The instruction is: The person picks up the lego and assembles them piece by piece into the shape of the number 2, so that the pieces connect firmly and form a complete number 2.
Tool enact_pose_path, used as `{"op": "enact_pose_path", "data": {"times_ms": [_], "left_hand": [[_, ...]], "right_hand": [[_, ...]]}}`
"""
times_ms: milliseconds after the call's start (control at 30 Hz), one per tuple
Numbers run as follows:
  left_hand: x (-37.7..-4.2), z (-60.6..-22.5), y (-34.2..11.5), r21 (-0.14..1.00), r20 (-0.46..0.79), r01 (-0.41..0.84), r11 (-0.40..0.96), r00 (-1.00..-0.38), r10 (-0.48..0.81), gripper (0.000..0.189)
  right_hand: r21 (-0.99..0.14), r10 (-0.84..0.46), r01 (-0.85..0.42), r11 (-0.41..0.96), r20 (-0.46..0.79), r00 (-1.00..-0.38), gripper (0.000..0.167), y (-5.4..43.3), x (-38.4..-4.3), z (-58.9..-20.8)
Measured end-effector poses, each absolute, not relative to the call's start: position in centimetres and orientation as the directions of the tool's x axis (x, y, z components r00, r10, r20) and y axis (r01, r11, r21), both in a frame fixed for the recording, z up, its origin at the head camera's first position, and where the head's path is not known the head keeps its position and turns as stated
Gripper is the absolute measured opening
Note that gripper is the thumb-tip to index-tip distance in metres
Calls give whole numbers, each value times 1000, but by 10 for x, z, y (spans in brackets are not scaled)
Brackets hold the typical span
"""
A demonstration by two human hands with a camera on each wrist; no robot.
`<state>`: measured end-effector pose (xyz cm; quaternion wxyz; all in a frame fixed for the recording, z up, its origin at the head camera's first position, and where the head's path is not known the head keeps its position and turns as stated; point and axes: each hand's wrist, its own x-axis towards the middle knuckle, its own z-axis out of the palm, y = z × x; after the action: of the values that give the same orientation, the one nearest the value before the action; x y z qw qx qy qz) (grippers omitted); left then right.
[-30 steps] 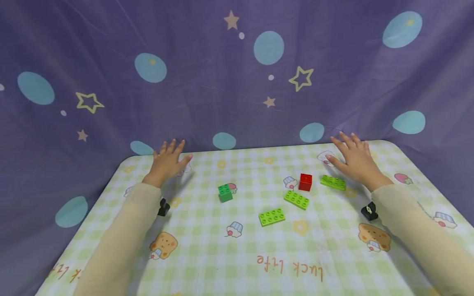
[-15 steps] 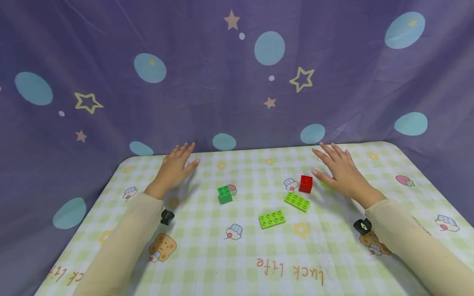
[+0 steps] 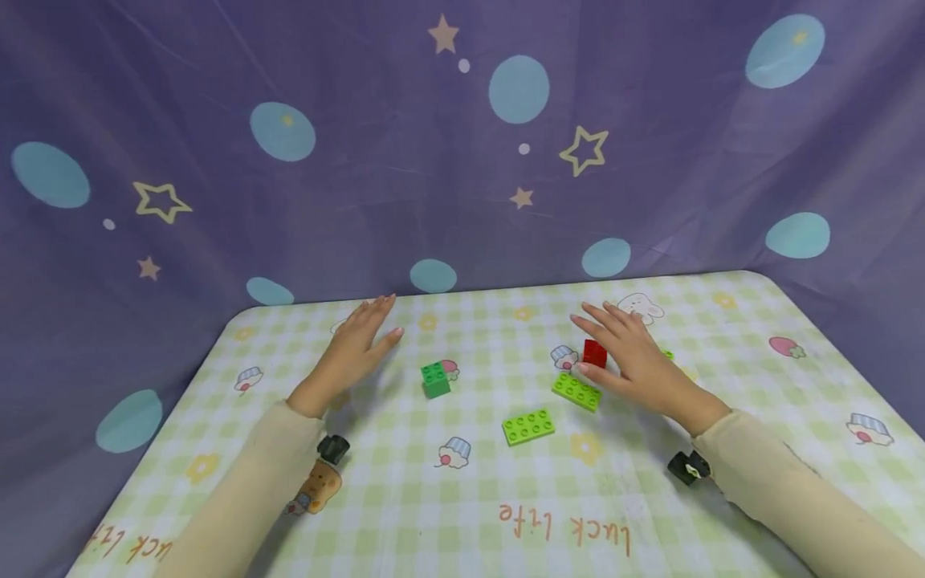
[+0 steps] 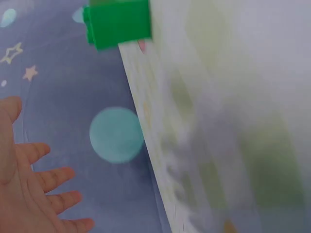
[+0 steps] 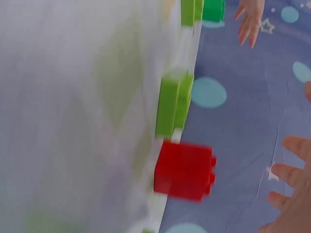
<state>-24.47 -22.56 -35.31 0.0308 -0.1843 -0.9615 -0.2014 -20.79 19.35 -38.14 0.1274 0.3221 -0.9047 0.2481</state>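
My left hand (image 3: pixel 352 353) is held over the table's left side with fingers straight and nothing in them. To its right stands a dark green toy brick (image 3: pixel 436 380), which also shows at the top of the left wrist view. My right hand (image 3: pixel 633 359) hovers with spread fingers, its thumb overlapping the red brick (image 3: pixel 595 353) in the head view. Just in front of the red brick lies a light green brick (image 3: pixel 576 392). Another light green brick (image 3: pixel 528 427) lies nearer the table's middle. A third light green one (image 3: pixel 668 354) is mostly hidden behind the right hand.
A checked tablecloth (image 3: pixel 405 514) with printed cupcakes and flowers covers the table. Behind its far edge hangs a purple curtain (image 3: pixel 361 217) with stars and ovals. Small black wrist devices (image 3: pixel 333 449) sit under both sleeves.
Both hands have moved inward toward each other, the right one farther, from beyond the rightmost light green brick to over the red brick. The bricks have stayed in place.
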Motion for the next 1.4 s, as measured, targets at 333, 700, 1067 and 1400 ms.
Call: {"op": "enact_pose_path", "data": {"times_ms": [333,700,1067,1400], "left_hand": [[-231,-361,-202,579,155,417,700,-900,408,61],[-219,-377,-187,836,38,244,491,-919,391,73],[-210,-388,-182,955,-127,-31,295,-941,314,66],[-210,-402,-173,977,-162,-131,171,-969,184,59]], "right_hand": [[-497,-602,-690,527,355,-715,68,162,-189,-388],[-743,-612,-511,433,174,-771,65,146,-172,-387],[-896,-603,-287,339,27,-797,58,139,-172,-401],[-918,-583,-233,321,2,-812,55,140,-173,-413]]}}
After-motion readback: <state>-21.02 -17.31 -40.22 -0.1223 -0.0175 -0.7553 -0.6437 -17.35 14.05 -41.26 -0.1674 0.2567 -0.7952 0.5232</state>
